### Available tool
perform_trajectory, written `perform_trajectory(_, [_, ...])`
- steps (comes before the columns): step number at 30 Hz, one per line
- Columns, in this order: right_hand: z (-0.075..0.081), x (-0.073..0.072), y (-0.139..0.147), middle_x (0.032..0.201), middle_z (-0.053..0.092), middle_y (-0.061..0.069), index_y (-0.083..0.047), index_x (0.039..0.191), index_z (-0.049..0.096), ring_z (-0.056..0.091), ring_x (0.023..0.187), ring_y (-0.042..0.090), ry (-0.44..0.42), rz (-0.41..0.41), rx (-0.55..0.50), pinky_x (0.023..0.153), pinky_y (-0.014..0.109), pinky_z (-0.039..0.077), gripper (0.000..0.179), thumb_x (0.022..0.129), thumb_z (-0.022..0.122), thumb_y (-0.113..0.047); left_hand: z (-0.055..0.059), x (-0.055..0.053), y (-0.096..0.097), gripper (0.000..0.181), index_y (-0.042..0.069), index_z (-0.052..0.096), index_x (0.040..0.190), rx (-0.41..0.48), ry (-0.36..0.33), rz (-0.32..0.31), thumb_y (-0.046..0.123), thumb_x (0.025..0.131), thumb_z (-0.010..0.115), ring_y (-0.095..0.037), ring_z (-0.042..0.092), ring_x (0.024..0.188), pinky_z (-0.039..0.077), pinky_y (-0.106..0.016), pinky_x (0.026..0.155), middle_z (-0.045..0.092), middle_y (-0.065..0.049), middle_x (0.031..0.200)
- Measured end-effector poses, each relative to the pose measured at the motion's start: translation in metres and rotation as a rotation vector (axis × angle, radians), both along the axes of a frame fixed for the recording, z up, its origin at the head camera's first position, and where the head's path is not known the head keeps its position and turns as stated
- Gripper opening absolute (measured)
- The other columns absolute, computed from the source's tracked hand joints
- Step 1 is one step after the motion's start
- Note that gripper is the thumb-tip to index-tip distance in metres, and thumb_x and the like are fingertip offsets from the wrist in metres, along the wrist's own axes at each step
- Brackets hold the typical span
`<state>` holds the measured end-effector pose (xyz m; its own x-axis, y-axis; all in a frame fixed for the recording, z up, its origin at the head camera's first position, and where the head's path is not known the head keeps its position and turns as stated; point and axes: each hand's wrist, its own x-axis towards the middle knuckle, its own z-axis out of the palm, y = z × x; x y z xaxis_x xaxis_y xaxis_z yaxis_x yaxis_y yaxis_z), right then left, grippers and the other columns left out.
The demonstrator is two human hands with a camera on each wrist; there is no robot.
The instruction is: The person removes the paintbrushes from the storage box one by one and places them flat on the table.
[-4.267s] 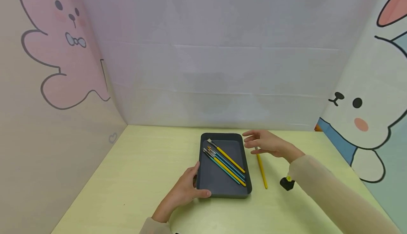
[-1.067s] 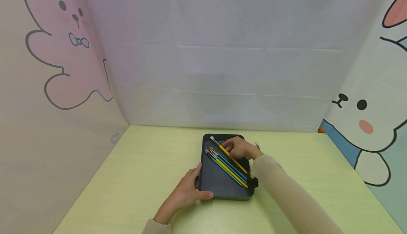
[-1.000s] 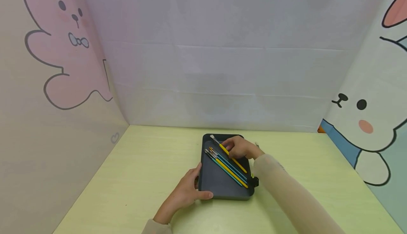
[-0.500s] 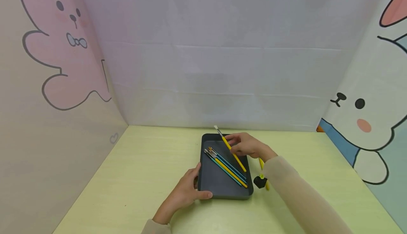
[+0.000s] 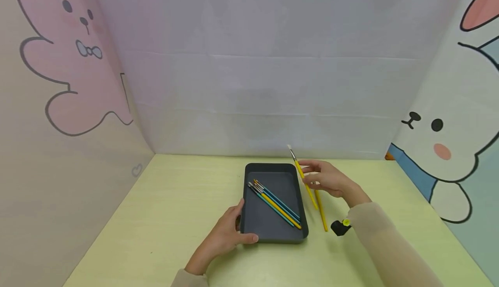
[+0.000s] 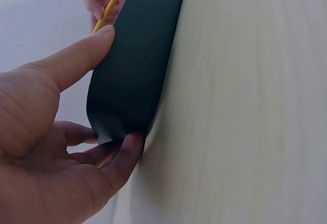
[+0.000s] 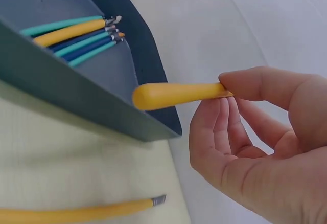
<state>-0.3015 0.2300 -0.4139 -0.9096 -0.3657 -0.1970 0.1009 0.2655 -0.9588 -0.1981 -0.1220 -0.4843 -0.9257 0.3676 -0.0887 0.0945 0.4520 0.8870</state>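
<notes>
My left hand (image 5: pixel 224 235) grips the near left corner of a dark grey tray (image 5: pixel 270 167). In the left wrist view its thumb presses the tray's upper edge, fingers curled around the corner. My right hand (image 5: pixel 331 178) pinches a yellow paintbrush (image 5: pixel 299 170) between thumb and fingers, just beyond the tray's right side. The bristles point up and away; in the right wrist view the rounded handle end (image 7: pixel 148 97) faces the camera. Several teal, blue and yellow paintbrushes (image 5: pixel 278 204) lie slanted together inside the tray. Another yellow paintbrush (image 5: pixel 321 213) lies on the table, right of the tray.
The pale yellow table (image 5: pixel 187 191) ends at a white sheet wall (image 5: pixel 249 105) behind. Side walls carry a pink bear print (image 5: pixel 85 83) and a white rabbit print (image 5: pixel 460 157). A small black piece (image 5: pixel 339 228) with a yellow-green spot sits by the right sleeve.
My right hand has taken the yellow paintbrush from the tray, lifted it and moved it right, past the tray's edge. The left hand keeps its grip on the tray.
</notes>
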Motion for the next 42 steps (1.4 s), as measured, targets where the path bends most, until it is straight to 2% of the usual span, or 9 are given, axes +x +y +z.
perform_trajectory(3, [-0.003,0.004,0.011,0.158,0.038,0.032,-0.003,0.165,0.035,0.063,0.119,0.033,-0.001,-0.024,0.000,0.095,0.031,0.059,0.068,0.103,0.064,-0.002,0.000,0.000,-0.001,0.121,0.004,0.018,0.170,-0.001,0.004,-0.001,0.030,0.082,0.096,-0.032,0.058,0.130,0.054,-0.048,0.106,0.040,-0.026,0.159])
perform_trajectory(7, [-0.007,0.010,0.020,0.158,0.037,0.032,-0.002,0.166,0.032,0.064,0.119,0.029,0.004,-0.071,0.008,0.106,0.042,0.056,0.069,0.104,0.063,-0.002,0.003,0.002,-0.002,0.120,0.004,0.018,0.170,-0.002,0.005,-0.001,0.030,0.082,0.095,-0.032,0.058,0.129,0.053,-0.049,0.105,0.040,-0.027,0.159])
perform_trajectory(10, [-0.010,0.015,0.025,0.157,0.039,0.032,-0.002,0.166,0.032,0.064,0.121,0.032,0.005,-0.108,0.011,0.109,0.047,0.054,0.069,0.104,0.062,-0.002,0.003,0.002,-0.003,0.119,0.004,0.018,0.170,0.001,0.004,0.001,0.029,0.082,0.095,-0.033,0.058,0.129,0.053,-0.050,0.106,0.039,-0.027,0.159])
perform_trajectory(14, [-0.017,0.021,0.031,0.155,0.040,0.031,-0.003,0.166,0.033,0.059,0.129,0.038,0.012,-0.148,0.027,0.106,0.043,0.056,0.070,0.103,0.063,-0.001,0.000,0.001,-0.003,0.120,0.004,0.017,0.170,0.004,0.001,0.003,0.029,0.082,0.095,-0.033,0.058,0.131,0.053,-0.049,0.107,0.039,-0.027,0.159])
perform_trajectory(19, [-0.025,0.030,0.037,0.155,0.040,0.030,-0.003,0.166,0.032,0.057,0.129,0.039,0.023,-0.197,0.035,0.104,0.043,0.058,0.070,0.103,0.063,-0.001,0.001,0.000,-0.002,0.119,0.004,0.017,0.170,0.015,-0.001,-0.003,0.028,0.083,0.095,-0.033,0.057,0.133,0.053,-0.049,0.108,0.038,-0.027,0.160])
perform_trajectory(26, [-0.034,0.038,0.046,0.154,0.041,0.032,-0.002,0.166,0.032,0.063,0.118,0.028,0.057,-0.234,0.026,0.100,0.038,0.060,0.070,0.104,0.063,-0.001,0.000,-0.002,-0.001,0.119,0.003,0.016,0.170,0.022,0.004,-0.013,0.028,0.084,0.094,-0.032,0.057,0.133,0.052,-0.047,0.108,0.038,-0.026,0.160])
perform_trajectory(31, [-0.039,0.041,0.048,0.151,0.042,0.030,-0.001,0.167,0.030,0.065,0.112,0.023,0.046,-0.259,-0.001,0.096,0.032,0.060,0.071,0.104,0.062,0.001,-0.001,-0.003,-0.001,0.119,0.003,0.016,0.170,0.018,0.011,-0.015,0.028,0.084,0.094,-0.033,0.056,0.135,0.052,-0.047,0.108,0.039,-0.026,0.159])
perform_trajectory(42, [-0.049,0.045,0.053,0.149,0.043,0.027,-0.002,0.167,0.030,0.062,0.105,0.014,0.023,-0.296,0.029,0.092,0.027,0.060,0.071,0.104,0.064,-0.003,-0.002,-0.003,-0.001,0.119,0.004,0.016,0.170,0.014,0.017,-0.011,0.028,0.083,0.095,-0.032,0.057,0.132,0.053,-0.047,0.108,0.039,-0.026,0.159])
